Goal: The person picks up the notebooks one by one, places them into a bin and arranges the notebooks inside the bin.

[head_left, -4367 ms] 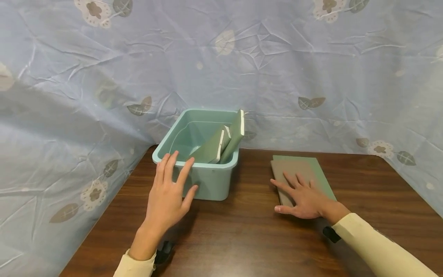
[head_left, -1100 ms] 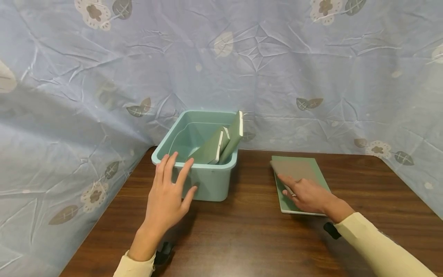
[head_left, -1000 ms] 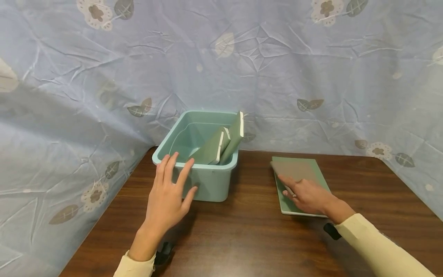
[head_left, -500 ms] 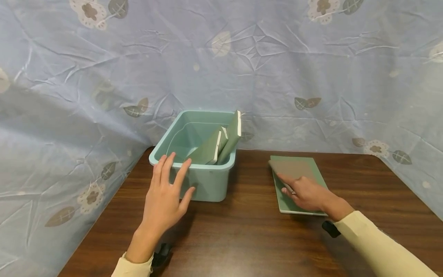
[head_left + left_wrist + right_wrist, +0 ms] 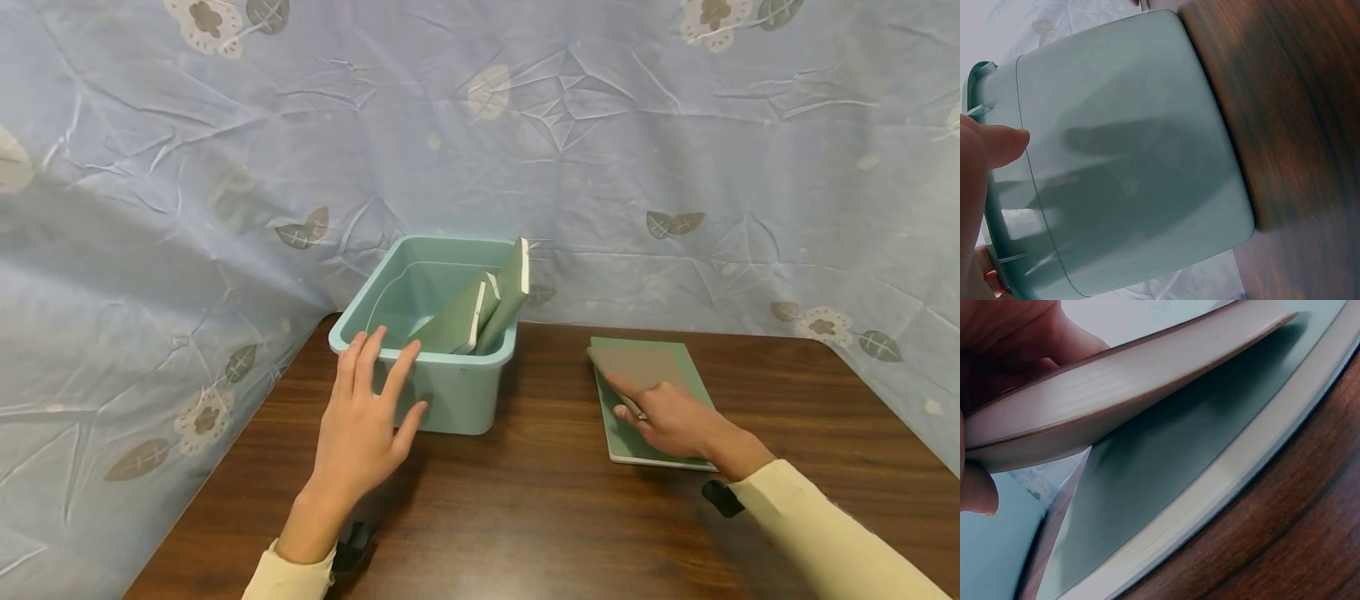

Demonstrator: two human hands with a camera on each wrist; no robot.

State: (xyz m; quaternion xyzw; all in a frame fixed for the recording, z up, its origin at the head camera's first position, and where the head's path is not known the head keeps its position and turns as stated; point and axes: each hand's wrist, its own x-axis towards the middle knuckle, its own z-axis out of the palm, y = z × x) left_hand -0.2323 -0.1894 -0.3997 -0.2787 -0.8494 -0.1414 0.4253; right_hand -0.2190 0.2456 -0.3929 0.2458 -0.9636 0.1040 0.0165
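Observation:
My right hand (image 5: 675, 423) pinches a tan-covered notebook (image 5: 637, 364) near its left side. In the right wrist view the thumb is under this notebook (image 5: 1116, 394) and the other fingers are over it; its near end is tilted up off a larger green notebook (image 5: 624, 442). That green one lies flat on the table. My left hand (image 5: 360, 429) has its fingers spread at the near rim of a pale green plastic tub (image 5: 453, 396). In the left wrist view, its thumb (image 5: 1007, 147) stretches in front of the tub wall (image 5: 1129, 156), just below the rim.
Several green notebooks (image 5: 453, 323) lean at a slant against the tub's right side, the tallest (image 5: 510, 296) rising above the rim. The brown wooden table (image 5: 517, 517) ends at the back against a blue-grey flowered cloth (image 5: 600, 183), which also hangs at the left.
At first the right hand lay spread on the tan notebook. Now it pinches it and its near end is raised, baring the green notebook's near part. The left hand has stayed at the tub.

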